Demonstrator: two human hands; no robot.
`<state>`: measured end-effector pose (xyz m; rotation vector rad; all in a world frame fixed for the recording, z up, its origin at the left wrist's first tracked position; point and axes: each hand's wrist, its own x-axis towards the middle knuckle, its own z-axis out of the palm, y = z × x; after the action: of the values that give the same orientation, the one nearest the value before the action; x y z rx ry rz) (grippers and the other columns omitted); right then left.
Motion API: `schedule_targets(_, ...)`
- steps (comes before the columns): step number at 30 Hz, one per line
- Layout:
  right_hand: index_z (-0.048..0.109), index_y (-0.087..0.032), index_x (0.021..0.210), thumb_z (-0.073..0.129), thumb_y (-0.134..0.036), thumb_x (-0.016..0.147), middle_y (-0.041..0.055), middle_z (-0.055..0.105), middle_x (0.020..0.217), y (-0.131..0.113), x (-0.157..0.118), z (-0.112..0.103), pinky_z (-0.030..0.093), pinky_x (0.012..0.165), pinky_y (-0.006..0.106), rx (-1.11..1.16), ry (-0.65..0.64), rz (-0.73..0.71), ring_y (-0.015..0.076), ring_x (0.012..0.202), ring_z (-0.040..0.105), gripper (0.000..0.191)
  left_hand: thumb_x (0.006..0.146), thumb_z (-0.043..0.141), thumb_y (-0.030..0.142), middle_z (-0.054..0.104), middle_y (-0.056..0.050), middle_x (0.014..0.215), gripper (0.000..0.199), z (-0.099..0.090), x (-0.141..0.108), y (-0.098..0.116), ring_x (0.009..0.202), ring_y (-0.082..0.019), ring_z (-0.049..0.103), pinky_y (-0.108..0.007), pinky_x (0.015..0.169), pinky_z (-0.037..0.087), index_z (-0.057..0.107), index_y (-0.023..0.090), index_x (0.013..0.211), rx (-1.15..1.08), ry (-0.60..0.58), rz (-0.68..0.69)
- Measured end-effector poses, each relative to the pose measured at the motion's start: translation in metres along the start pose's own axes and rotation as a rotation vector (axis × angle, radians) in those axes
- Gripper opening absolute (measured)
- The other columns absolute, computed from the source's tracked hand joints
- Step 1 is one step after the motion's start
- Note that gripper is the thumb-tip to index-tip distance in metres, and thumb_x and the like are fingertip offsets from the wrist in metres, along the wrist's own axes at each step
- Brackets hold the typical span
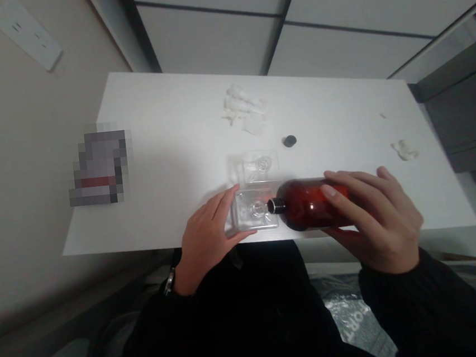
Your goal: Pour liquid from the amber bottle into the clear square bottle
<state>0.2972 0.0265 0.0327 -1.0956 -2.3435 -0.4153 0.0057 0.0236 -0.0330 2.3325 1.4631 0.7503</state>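
In the head view, the glossy amber-red round bottle (pixel 308 205) is tipped sideways, seemingly to bring its mouth to the clear rectangular plastic container's (pixel 245 222) round opening near the white counter's (pixel 165 124) front edge. The left hand (pixel 207 229) grips that container between thumb and fingers, likely steadying it; the right hand (pixel 378 215) clasps the bottle's body from above.

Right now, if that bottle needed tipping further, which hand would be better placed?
Probably the right hand: it grips the red-brown bottle, which points neck-first toward the nearer clear container. The left hand seems busy holding that container and isn't touching the bottle.
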Motion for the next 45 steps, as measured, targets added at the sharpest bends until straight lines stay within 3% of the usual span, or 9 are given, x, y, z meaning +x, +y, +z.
schedule_targets(26,0.048,-0.026,0.158,0.078,-0.005,0.083,0.0185,0.074,0.134,0.0017,0.0030,-0.0026,0.054,0.107,0.062,-0.008,0.006,-0.022,0.0366,0.117,0.073,0.084,0.087,0.077,0.060,0.067,-0.016,0.144,0.088,0.0005,-0.0004,-0.0010,0.129,-0.033,0.068,-0.044,0.103,0.060,0.041,0.018,0.156,0.018,0.004,0.001)
schedule_targets(34,0.050,-0.029,0.156,0.077,-0.007,0.085,0.0146,0.074,0.135,0.0031,0.0042,-0.0050,0.054,0.108,0.061,-0.014,0.013,-0.010,0.0351,0.117,0.073,0.079,0.088,0.077,0.059,0.067,-0.016,0.144,0.088,-0.0012,0.0002,-0.0002,0.129,-0.032,0.068,-0.044,0.103,0.060,0.040,0.020,0.157,-0.005,-0.005,0.005)
schedule_targets(45,0.046,-0.025,0.161,0.077,-0.011,0.088,0.0208,0.074,0.133,0.0101,0.0059,-0.0096,0.053,0.107,0.064,-0.018,-0.005,-0.070,0.0389,0.116,0.073,0.080,0.088,0.077,0.059,0.066,-0.016,0.144,0.088,-0.0001,-0.0005,-0.0013,0.129,-0.033,0.068,-0.045,0.104,0.060,0.039,0.019,0.157,0.000,-0.003,-0.001)
